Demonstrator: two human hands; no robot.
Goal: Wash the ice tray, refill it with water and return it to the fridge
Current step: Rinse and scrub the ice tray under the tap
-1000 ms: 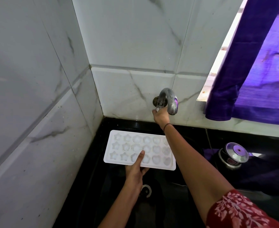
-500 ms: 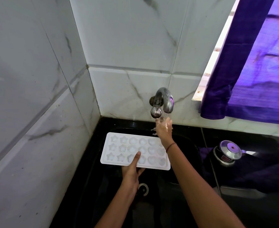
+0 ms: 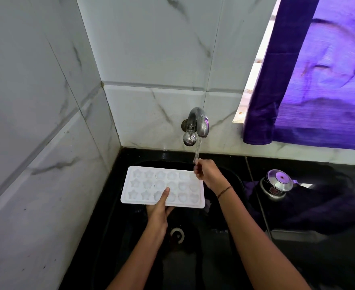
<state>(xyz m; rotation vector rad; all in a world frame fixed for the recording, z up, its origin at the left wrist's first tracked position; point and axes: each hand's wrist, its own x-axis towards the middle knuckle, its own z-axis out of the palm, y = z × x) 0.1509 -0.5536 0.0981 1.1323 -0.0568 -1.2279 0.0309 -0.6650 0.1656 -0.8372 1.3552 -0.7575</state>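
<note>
Tray (image 3: 151,185), white moulded plastic, level over the sink (image 3: 109,216), pinched mid-way along its near long edge by the left hand (image 3: 157,214): thumb (image 3: 164,195) on top, fingers (image 3: 170,209) curled beneath. Right hand (image 3: 208,174) at the far right corner, under the stream from the tap (image 3: 197,122), fingers loosely curled, nothing visibly held. Tray judged light, thin, likely to flex; slick once wet, heavier and prone to slosh when filled, so best taken by the flat rim at both short ends and kept level.
</note>
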